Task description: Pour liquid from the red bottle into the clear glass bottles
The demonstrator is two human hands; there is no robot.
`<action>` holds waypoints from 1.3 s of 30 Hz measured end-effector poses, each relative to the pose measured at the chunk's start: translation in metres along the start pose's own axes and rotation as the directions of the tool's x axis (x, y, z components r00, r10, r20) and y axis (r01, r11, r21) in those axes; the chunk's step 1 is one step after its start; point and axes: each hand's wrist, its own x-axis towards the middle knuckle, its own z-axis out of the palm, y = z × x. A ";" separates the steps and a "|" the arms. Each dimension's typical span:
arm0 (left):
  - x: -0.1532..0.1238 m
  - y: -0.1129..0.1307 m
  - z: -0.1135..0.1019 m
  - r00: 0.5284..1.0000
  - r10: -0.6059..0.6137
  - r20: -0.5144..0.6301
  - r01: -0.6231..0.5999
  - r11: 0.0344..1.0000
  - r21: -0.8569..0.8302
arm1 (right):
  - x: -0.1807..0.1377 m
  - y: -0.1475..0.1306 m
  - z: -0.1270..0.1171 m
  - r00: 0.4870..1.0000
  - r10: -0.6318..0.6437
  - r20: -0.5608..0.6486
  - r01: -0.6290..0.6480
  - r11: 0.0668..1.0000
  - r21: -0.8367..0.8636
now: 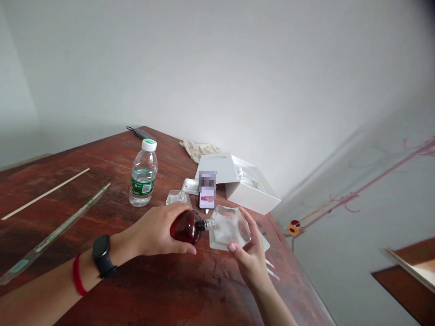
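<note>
My left hand (166,231) is wrapped round a dark red-brown bottle (186,227) tipped on its side, its neck pointing right. In my right hand (249,253) is a clear, square-sided container (229,228) with a threaded neck, its inside looking wet with some bubbles. The two necks meet mouth to mouth, or nearly so; whether they touch I cannot tell. Liquid passing between them cannot be made out. Both vessels are held above the wooden table (163,290). Just behind my left hand lies another clear container (178,197).
A phone (207,192) leans on a white box (253,188). Left of it stands a water bottle (142,176). Farther left lie a thin stick (45,194) and a wrapped stick (59,233). A cloth (199,149) and dark device (142,134) are at the back. The table's right edge slants away.
</note>
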 end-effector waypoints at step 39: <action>-0.001 0.001 0.001 0.999 -0.005 -0.032 0.006 1.000 0.028 | -0.003 0.003 0.000 0.999 0.048 -0.018 -0.047 0.999 0.023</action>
